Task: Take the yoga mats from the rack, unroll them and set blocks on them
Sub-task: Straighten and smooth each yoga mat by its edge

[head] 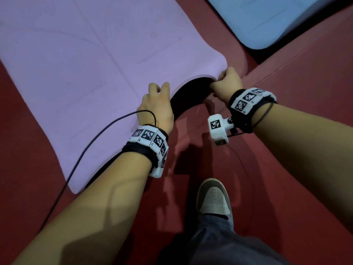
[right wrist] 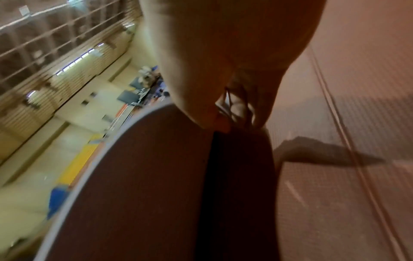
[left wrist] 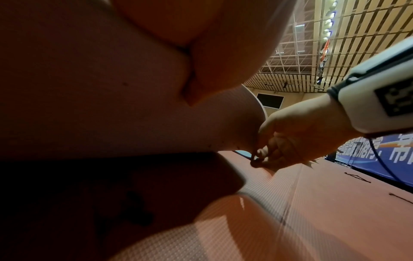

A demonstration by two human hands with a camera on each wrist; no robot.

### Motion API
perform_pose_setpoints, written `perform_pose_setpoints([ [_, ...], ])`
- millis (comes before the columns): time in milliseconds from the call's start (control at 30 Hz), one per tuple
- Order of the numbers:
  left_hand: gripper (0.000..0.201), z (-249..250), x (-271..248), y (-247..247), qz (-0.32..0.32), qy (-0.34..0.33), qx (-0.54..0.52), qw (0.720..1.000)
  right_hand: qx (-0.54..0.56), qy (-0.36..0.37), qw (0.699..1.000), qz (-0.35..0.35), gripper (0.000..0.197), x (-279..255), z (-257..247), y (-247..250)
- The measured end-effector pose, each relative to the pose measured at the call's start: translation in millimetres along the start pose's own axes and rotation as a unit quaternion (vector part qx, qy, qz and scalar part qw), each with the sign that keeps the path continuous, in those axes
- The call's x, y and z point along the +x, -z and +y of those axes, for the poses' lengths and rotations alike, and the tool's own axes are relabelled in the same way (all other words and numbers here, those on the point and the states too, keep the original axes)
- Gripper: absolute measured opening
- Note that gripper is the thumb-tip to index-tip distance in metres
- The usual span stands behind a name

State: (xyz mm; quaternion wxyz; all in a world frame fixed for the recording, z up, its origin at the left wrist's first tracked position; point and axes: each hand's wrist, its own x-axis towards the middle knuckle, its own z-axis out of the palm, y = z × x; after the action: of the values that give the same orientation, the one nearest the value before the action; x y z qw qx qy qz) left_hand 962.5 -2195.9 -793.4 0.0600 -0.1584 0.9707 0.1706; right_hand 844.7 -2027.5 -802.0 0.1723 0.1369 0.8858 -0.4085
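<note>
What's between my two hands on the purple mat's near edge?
In the head view, between the left hand and right hand, the purple mat edge arches up, showing its dark underside and red floor.

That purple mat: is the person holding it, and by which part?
Yes. Both hands grip the purple mat along its near end edge, lifted off the red floor: the right hand at the corner, the left hand further along.

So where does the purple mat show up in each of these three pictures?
Head: purple mat fills the upper left, near edge lifted by both hands.
Left wrist: its shaded underside fills the left.
Right wrist: its dark underside spans the lower middle.
Shared landmark: the right hand pinching the mat's corner.
</note>
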Motion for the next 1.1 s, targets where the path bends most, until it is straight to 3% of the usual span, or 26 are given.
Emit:
perform_pose_setpoints([
  [167, 0.075, -4, -1, 3, -0.01, -0.045, 0.013, 0.999, 0.197, -0.101, 0.968, -0.119, 0.024, -5, -3, 10],
  [267, 0.08, -7, -5, -3, -0.033, -0.093, 0.023, 0.995, 0.247, -0.155, 0.953, -0.088, 0.034, -3, -7, 18],
  [400, 0.079, -7, -8, -12, -0.043, -0.132, 0.027, 0.99, 0.199, -0.165, 0.961, -0.1, 0.097, 23, 3, 5],
  [433, 0.079, -8, -9, -13, -0.043, -0.132, 0.026, 0.99, 0.196, -0.166, 0.961, -0.105, 0.097, 25, 2, 1],
  [533, 0.079, -10, -8, -12, -0.037, -0.122, 0.018, 0.992, 0.216, -0.191, 0.946, -0.147, 0.056, 2, -27, -3],
  [633, 0.082, -13, -7, -11, -0.047, -0.12, 0.018, 0.991, 0.24, -0.223, 0.925, -0.195, 0.036, 1, -40, 1],
  [733, 0.085, -17, -5, -10, -0.064, -0.103, 0.003, 0.993, 0.27, -0.244, 0.914, -0.181, 0.011, 1, -50, 1],
  [900, 0.086, -19, -3, -9, -0.084, -0.073, -0.029, 0.993, 0.306, -0.212, 0.915, -0.156, 0.024, 6, -67, -10],
  [1033, 0.09, -22, -2, -9, -0.091, -0.076, -0.032, 0.992, 0.407, -0.194, 0.878, -0.164, 0.011, -1, -77, -18],
  [1100, 0.089, -23, -1, -8, -0.096, -0.071, -0.037, 0.992, 0.423, -0.192, 0.871, -0.158, 0.027, -4, -79, -23],
])
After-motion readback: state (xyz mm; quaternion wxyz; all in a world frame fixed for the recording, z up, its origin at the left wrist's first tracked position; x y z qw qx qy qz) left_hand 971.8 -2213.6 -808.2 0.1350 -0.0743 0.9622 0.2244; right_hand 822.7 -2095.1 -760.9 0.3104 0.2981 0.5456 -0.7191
